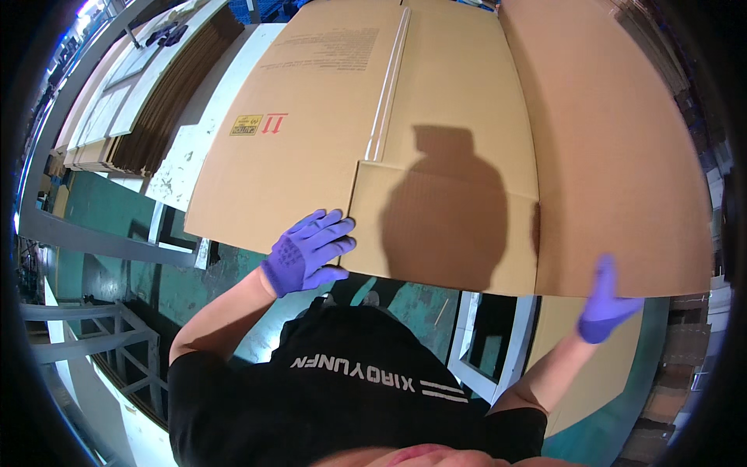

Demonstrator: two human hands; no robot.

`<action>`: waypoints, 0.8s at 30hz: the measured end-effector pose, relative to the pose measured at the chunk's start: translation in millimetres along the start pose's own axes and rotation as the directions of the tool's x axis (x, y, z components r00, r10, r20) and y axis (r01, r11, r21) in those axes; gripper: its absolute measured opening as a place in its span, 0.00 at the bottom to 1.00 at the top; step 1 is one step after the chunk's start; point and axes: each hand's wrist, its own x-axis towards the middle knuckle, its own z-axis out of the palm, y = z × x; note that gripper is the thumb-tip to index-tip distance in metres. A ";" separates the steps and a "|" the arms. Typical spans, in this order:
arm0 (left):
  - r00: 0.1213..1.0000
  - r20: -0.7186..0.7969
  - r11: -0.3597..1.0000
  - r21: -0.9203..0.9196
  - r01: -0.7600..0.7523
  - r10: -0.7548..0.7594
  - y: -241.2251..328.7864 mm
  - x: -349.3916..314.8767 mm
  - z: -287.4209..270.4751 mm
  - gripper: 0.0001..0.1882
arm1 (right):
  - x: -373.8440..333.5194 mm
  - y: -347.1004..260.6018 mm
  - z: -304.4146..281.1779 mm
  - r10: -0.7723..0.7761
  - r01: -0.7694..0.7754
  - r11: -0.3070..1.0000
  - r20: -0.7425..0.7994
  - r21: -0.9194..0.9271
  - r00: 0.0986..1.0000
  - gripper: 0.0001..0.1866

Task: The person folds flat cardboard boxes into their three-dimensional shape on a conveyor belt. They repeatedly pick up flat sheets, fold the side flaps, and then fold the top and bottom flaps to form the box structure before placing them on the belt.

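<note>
Brown cardboard (451, 86) with red arrows (274, 123)

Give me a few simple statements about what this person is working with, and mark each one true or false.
1. The left hand and the right hand both wear purple gloves. True.
2. The large cardboard is free of any print. False: it bears red arrows, among other marks.
3. A dark shadow falls across the cardboard. True.
4. The person's shirt is plain white. False: the shirt is black with white lettering.
5. The left hand is clenched into a fist. False: its fingers are extended.
</note>
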 end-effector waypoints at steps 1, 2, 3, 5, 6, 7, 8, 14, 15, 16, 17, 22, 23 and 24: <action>1.000 -0.004 1.000 -0.002 0.003 -0.003 -0.2 -1.2 1.8 0.24 | -27.6 -25.8 26.4 -0.193 0.222 0.964 0.192 -0.144 0.962 0.17; 1.000 -0.011 1.000 -0.003 0.012 -0.012 -1.0 -3.0 1.7 0.24 | -46.3 -44.2 54.2 -0.342 0.455 0.861 0.402 -0.229 0.849 0.16; 1.000 -0.022 1.000 -0.027 -0.013 0.013 -2.1 1.1 4.0 0.24 | -60.2 -33.6 78.5 -0.517 0.637 0.769 0.639 0.054 0.570 0.24; 0.998 -0.063 0.999 -0.047 -0.020 0.017 -6.4 -1.6 10.6 0.24 | -99.1 -24.7 126.3 -0.564 0.715 0.670 0.762 0.198 0.318 0.25; 0.997 -0.078 0.998 -0.066 -0.010 0.005 -4.0 -5.6 12.7 0.24 | -117.8 -20.5 135.9 -0.498 0.803 0.588 0.825 0.095 0.267 0.24; 0.994 -0.105 0.998 -0.065 0.011 -0.017 -7.0 -6.8 12.4 0.24 | -115.4 -22.1 142.1 -0.506 0.804 0.587 0.820 0.101 0.267 0.23; 0.993 -0.119 0.998 -0.071 0.001 -0.010 -5.2 -4.6 8.3 0.25 | -113.3 -20.9 140.6 -0.502 0.800 0.592 0.823 0.101 0.267 0.23; 0.979 -0.204 0.991 -0.131 -0.001 -0.026 -8.7 -6.0 12.9 0.25 | -113.4 -25.3 140.2 -0.505 0.767 0.631 0.810 0.111 0.298 0.24; 0.976 -0.215 0.988 -0.152 0.008 -0.041 -8.6 -7.1 13.6 0.25 | -113.3 -26.4 139.5 -0.507 0.756 0.644 0.805 0.118 0.307 0.25; 0.985 -0.158 0.984 -0.170 0.047 -0.074 -10.1 -7.0 12.9 0.29 | -112.2 -26.9 139.5 -0.509 0.744 0.657 0.801 0.125 0.316 0.26; 0.979 -0.170 0.980 -0.182 0.078 -0.109 -8.4 -5.9 11.5 0.30 | -112.5 -26.6 139.4 -0.512 0.748 0.651 0.801 0.127 0.310 0.26; 0.989 -0.139 0.998 -0.001 0.060 -0.059 -3.8 -3.2 18.4 0.32 | -116.8 -7.8 135.8 -0.522 0.750 0.644 0.804 0.153 0.284 0.27; 0.991 -0.129 0.998 0.043 0.039 -0.033 -4.2 -2.3 21.6 0.32 | -117.1 -11.1 135.0 -0.476 0.753 0.644 0.843 0.138 0.253 0.29; 0.992 -0.123 0.999 0.043 0.034 -0.028 -5.8 -2.5 23.4 0.31 | -115.6 -21.1 136.3 -0.432 0.756 0.642 0.875 0.129 0.218 0.30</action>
